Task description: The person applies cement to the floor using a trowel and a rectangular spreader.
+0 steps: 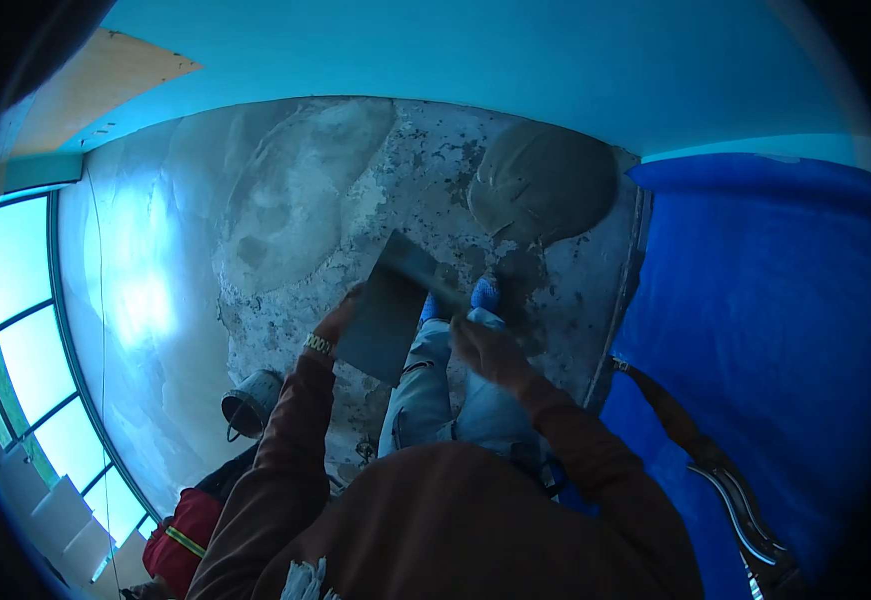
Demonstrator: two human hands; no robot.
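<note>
Holding board (371, 335), trowel (421, 270); wide floor (291, 320), sheet edge (642, 300)

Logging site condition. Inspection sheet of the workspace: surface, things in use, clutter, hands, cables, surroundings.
Surface: grey floor, patchy; smooth mound upper right.
Things in use: flat board; trowel-like tool, blurred.
Clutter: bucket and red fabric item, left; dark curved item, right, unidentified.
Hands: left hand holds the board's edge; right hand grips the tool.
Cables: thin line near the windows, possibly a cord.
Surroundings: windows, left; blue covering, right.
</note>
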